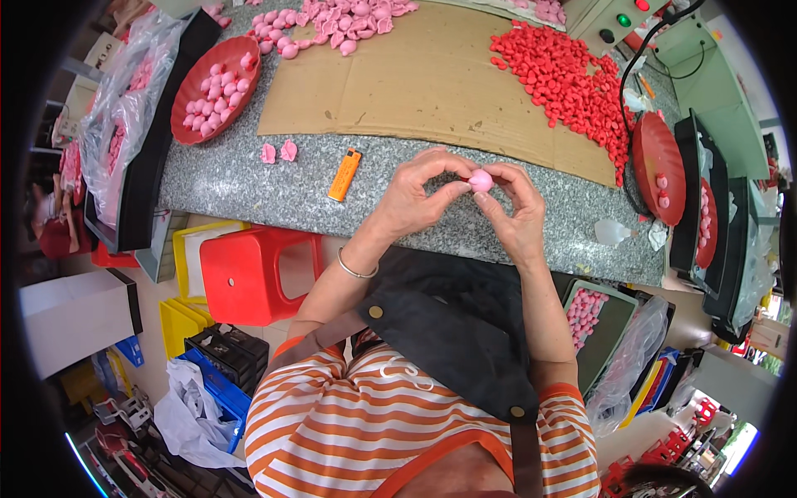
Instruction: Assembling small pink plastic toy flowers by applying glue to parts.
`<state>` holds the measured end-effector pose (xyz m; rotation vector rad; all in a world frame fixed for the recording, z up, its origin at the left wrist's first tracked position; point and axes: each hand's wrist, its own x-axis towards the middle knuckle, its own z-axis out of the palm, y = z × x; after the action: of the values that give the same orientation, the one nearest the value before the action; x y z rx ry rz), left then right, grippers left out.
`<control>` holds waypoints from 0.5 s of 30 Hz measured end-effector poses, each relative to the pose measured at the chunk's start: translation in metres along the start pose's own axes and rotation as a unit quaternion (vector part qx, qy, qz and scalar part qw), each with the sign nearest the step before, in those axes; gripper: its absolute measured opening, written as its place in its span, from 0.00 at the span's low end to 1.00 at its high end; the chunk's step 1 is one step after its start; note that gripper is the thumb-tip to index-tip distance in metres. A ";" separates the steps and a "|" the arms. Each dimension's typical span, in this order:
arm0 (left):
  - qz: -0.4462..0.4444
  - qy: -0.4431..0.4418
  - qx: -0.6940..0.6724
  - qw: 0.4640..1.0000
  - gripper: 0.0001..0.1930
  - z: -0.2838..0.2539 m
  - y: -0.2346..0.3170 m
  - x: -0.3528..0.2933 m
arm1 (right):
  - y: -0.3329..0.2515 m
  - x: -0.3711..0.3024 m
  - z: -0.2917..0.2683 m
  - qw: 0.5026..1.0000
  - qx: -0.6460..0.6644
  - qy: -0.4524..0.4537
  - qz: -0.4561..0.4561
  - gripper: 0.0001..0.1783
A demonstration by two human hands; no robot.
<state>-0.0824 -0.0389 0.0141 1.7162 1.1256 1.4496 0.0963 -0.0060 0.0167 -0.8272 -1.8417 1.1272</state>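
Above the near edge of the speckled grey table (249,178), my left hand (419,192) and my right hand (516,212) meet at a small round pink plastic piece (481,181). The fingertips of both hands pinch it from either side. Its underside is hidden. Left of my hands lies a flat orange object with a black end (344,175), shaped like a lighter. Two small pink plastic pieces (279,153) rest farther left. A sheet of brown cardboard (398,91) spreads just beyond my hands.
Small red pieces (573,87) are heaped on the cardboard's right; pink pieces (349,21) lie at the far side. A red bowl (181,116) of pink balls stands left, another red bowl (656,149) right. A small translucent bottle (613,231) lies near the right edge. A red stool (241,274) stands below left.
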 end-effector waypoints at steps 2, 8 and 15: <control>0.016 -0.001 0.042 0.999 0.09 0.000 0.001 0.001 | -0.001 -0.001 0.001 1.000 -0.008 -0.001 -0.011 0.19; 0.046 0.011 0.047 0.998 0.07 -0.002 0.007 0.003 | -0.011 -0.002 0.008 0.993 0.104 0.002 0.064 0.18; 0.073 0.041 0.053 0.995 0.07 0.001 0.007 0.001 | -0.009 -0.003 0.010 1.000 0.015 0.008 -0.012 0.17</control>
<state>-0.0798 -0.0406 0.0205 1.8614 1.1589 1.5865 0.0880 -0.0154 0.0215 -0.7920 -1.8118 1.1267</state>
